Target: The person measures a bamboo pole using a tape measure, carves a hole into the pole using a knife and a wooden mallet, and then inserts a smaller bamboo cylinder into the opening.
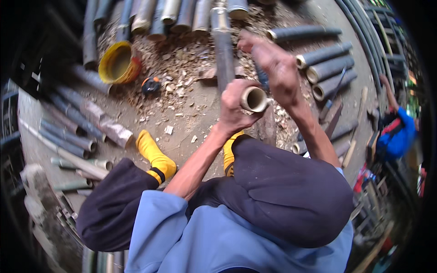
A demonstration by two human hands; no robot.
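My left hand (pixel 237 105) is wrapped round a bamboo tube (pixel 254 99), whose pale cut end faces up toward me above my bent knee. Past that tube, my right hand (pixel 278 68) is raised, with its fingers toward the far side; motion smears them, so I cannot tell whether they hold anything. A long dark bamboo pole (pixel 222 48) runs away from behind my left hand toward the far edge. Wood chips (pixel 182 73) are scattered on the ground around it.
Several bamboo tubes lie in a far row (pixel 184 18), a right-hand stack (pixel 332 70) and a left-hand group (pixel 75 113). A yellow bucket (pixel 105 61) and a small orange-and-black object (pixel 150 85) stand at the far left. Another person in blue (pixel 398 134) is at the right.
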